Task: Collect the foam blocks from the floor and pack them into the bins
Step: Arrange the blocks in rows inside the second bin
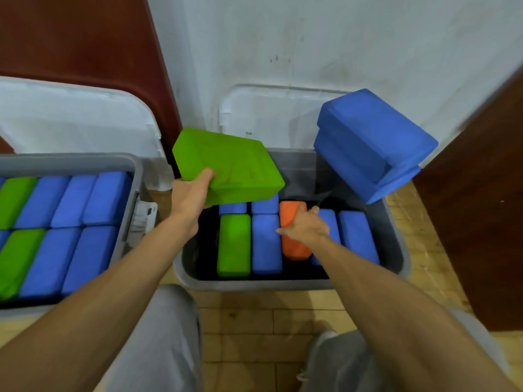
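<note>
My left hand (190,196) grips a green foam block (232,165) by its near corner and holds it tilted above the left end of the right grey bin (396,250). My right hand (307,226) grips an orange foam block (291,215) standing on edge inside that bin, between blue blocks (266,244). A green block (234,246) stands at the bin's left. Two stacked blue blocks (370,145) rest tilted on the bin's far right rim. The left grey bin (133,179) is packed with blue and green blocks (56,222).
White lids (271,114) lean against the white wall behind both bins. A dark red panel (85,38) stands at the back left and a dark brown one (481,222) at the right. My knees in grey trousers (169,335) are on the wooden floor (249,321).
</note>
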